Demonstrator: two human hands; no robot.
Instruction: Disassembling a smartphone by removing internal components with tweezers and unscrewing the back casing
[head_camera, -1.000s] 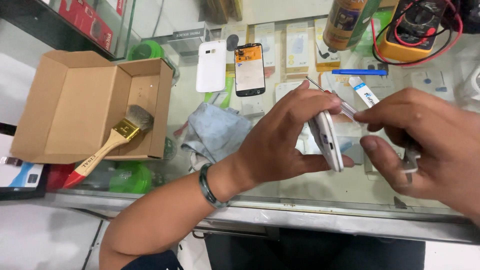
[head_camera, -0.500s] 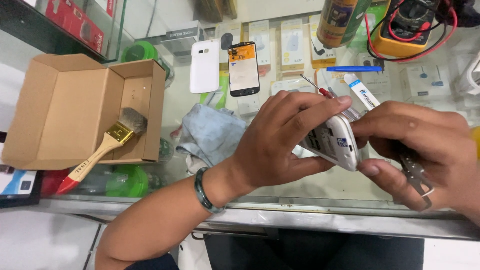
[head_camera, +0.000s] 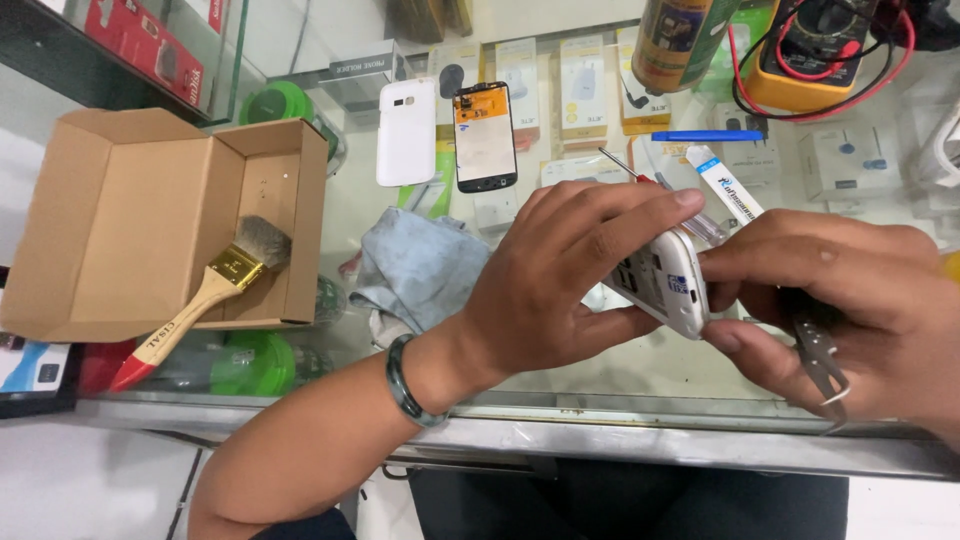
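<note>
White phone body (head_camera: 662, 283) at centre right of frame, lifted above glass table (head_camera: 420, 385), caught between both hands. Left hand (head_camera: 560, 285) wraps it from left, fingers over top, thumb beneath: closed grip. Right hand (head_camera: 850, 310) pinches its right end, also clutching metal tweezers (head_camera: 822, 360) in palm. Phone long axis runs upper left to lower right, tilted on edge. Both hands touching; left carries more of it. Grey cloth (head_camera: 415, 270) just left, cardboard box (head_camera: 150, 220) with paintbrush (head_camera: 205, 295) far left.

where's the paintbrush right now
In the head view the paintbrush is at the left, lying slantwise in the open cardboard box, bristles up toward the grey cloth, well left of the left hand.
</note>
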